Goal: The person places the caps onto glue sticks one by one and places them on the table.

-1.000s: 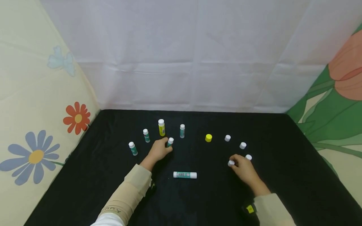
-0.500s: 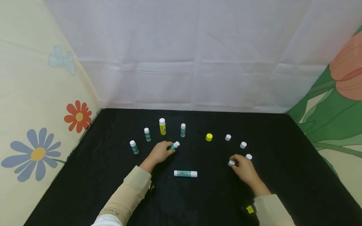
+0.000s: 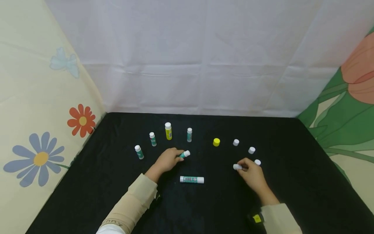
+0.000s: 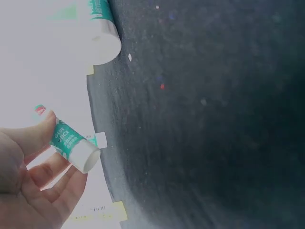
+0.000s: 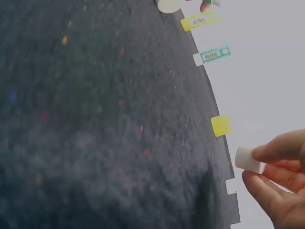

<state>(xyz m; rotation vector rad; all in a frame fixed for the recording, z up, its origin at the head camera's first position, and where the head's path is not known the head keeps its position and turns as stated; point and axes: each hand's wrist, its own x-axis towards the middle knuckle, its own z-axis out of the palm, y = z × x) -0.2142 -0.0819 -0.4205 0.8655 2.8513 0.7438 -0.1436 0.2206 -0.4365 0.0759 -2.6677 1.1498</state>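
A green-labelled glue stick point(image 3: 185, 154) is pinched in my left hand point(image 3: 168, 160), tilted with its white end to the right. In the left wrist view the left hand point(image 4: 40, 176) grips that glue stick point(image 4: 69, 140) between thumb and fingers. On the right, my right hand point(image 3: 253, 175) pinches a small white cap point(image 3: 237, 166); the right wrist view shows this cap point(image 5: 248, 160) between the thumb and fingers of the right hand point(image 5: 281, 174). Another glue stick point(image 3: 192, 179) lies flat in front, between the two hands.
Three green-labelled glue sticks point(image 3: 139, 152) point(image 3: 153, 139) point(image 3: 189, 135) and a yellow one point(image 3: 168, 131) stand upright at the back left. A yellow cap point(image 3: 216, 142) and white caps point(image 3: 236, 142) point(image 3: 252, 150) point(image 3: 257, 162) form a curve at the right of the black tabletop point(image 3: 216, 201).
My left hand has moved right with the glue stick, which has gone from upright to tilted. The cap in my right hand has shifted slightly left and turned.
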